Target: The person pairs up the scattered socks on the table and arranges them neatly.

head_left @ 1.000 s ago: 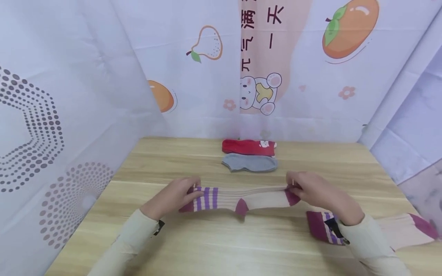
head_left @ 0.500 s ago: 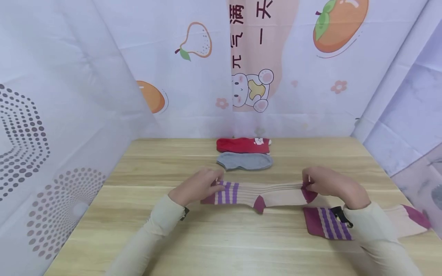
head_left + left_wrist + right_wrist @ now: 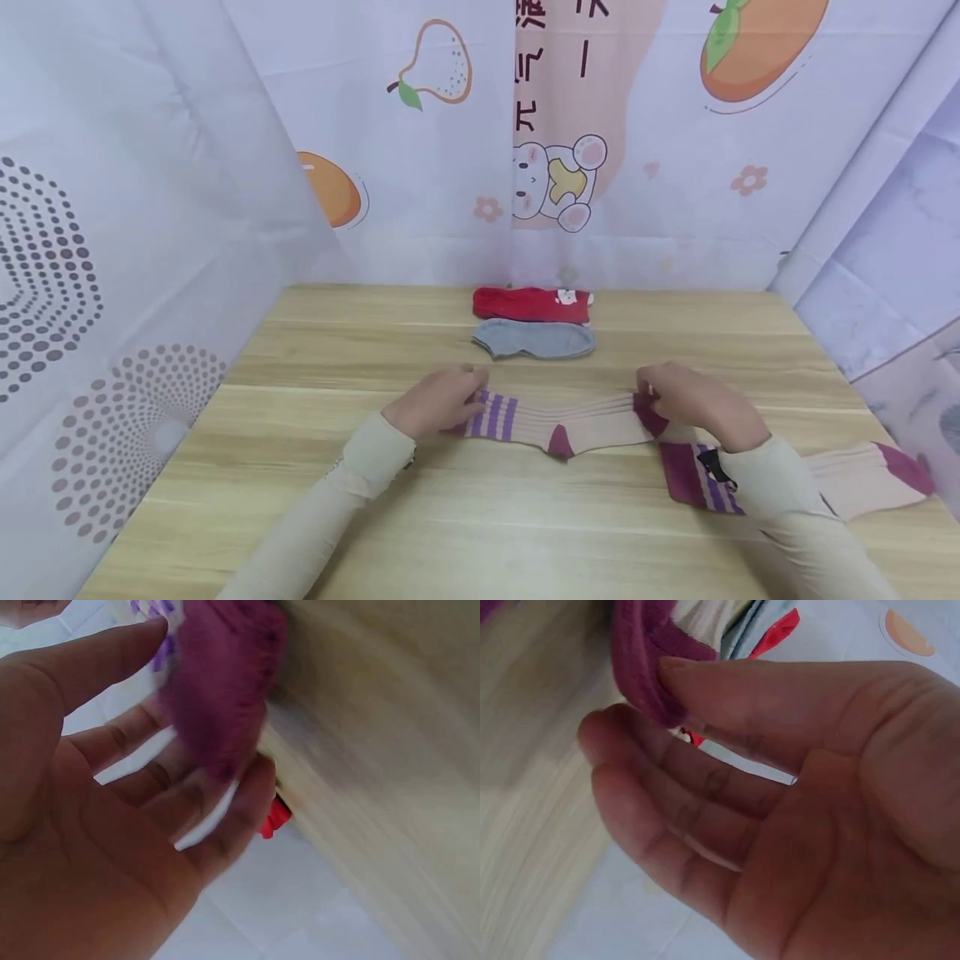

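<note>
A cream sock [image 3: 525, 421] with purple stripes and maroon cuff, heel and toe stretches sideways between both hands in the head view. At its left end my left hand [image 3: 438, 402] holds the maroon cuff [image 3: 217, 682], with thumb and fingers on either side of it in the left wrist view. Part of those fingers is hidden behind the cloth. My right hand [image 3: 693, 400] pinches the maroon toe [image 3: 641, 667] between thumb and fingertips. A matching striped sock [image 3: 862, 479] lies under my right forearm, which covers its middle.
Toward the back of the wooden table [image 3: 360, 333] lie a red sock [image 3: 517, 304] with a white figure and, just in front of it, a grey sock [image 3: 536, 339]. A printed curtain [image 3: 420, 258] hangs behind the table's back edge.
Over the past second both hands have shifted right in the head view with the striped sock, the left one further. The sock sags more between them now. The head view has also moved.
</note>
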`<state>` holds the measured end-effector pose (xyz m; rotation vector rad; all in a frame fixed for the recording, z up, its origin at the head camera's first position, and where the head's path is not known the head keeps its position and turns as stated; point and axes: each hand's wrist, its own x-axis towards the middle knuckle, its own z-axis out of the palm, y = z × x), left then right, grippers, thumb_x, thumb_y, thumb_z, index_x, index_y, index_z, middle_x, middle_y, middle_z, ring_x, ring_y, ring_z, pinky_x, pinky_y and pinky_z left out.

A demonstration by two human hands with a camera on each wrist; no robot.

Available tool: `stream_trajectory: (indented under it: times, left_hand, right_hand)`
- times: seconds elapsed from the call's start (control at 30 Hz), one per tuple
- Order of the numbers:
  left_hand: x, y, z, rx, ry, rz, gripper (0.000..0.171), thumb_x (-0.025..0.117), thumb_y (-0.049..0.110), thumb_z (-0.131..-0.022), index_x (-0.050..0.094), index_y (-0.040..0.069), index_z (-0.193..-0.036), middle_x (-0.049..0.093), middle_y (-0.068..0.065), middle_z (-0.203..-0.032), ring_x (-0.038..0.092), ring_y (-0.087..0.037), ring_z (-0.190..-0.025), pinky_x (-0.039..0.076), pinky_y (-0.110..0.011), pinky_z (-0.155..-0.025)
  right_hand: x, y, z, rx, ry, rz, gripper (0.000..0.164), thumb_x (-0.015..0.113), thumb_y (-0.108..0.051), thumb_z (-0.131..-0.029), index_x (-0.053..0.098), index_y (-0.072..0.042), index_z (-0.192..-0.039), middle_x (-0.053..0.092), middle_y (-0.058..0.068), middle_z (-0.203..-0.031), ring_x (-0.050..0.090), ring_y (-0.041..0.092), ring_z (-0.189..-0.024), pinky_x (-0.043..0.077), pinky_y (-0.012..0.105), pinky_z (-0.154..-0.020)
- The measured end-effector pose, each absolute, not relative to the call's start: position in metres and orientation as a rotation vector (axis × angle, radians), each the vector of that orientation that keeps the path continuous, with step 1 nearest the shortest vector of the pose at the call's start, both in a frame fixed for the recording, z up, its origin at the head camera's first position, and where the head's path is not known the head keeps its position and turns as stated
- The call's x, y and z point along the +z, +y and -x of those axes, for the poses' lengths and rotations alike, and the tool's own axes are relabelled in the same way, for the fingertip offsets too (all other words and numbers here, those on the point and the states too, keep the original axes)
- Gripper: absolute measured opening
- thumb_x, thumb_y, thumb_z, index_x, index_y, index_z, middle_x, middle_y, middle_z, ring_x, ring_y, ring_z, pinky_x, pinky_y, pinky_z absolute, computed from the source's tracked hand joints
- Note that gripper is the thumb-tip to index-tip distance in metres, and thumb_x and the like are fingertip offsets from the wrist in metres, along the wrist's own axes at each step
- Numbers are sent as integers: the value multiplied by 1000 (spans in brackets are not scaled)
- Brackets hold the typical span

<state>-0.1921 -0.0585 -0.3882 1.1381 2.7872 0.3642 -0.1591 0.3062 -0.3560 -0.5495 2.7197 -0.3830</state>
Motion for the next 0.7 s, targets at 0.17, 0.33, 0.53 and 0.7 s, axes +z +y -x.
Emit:
stream_trajectory:
  times: [0.17,0.33,0.53,0.7]
  left_hand:
    - [-385,-55,188,303,2851,-1164,17,74,19,-90,63,11,-100,55,-1,-89,52,-19,-87,45,-35,-73]
    - [-379,-45,182,229,2886,-1222,16,70,16,-92,65,9,-105,59,-6,-100,54,-23,-99,49,-38,-79]
    - [-374,-28,171,183,2898,-1409,14,67,15,-93,65,8,-105,61,-7,-100,56,-21,-93,52,-35,-78]
    - [-366,-11,159,210,2827,-1529,18,67,17,-93,64,10,-109,59,-3,-98,55,-17,-91,50,-30,-83]
  right_hand:
    - [-348,306,152,-360,2729,487,25,65,9,-82,61,3,-106,66,14,-96,61,27,-87,52,45,-76]
    - [-339,305,143,-343,2754,453,30,66,3,-87,58,7,-116,66,22,-105,62,32,-93,52,48,-79]
    - [-333,308,130,-373,2835,498,34,68,-3,-90,58,7,-120,64,28,-113,61,46,-106,50,56,-88]
    - [-337,322,118,-378,2908,550,33,71,-2,-87,59,8,-116,66,27,-109,63,44,-100,52,54,-83]
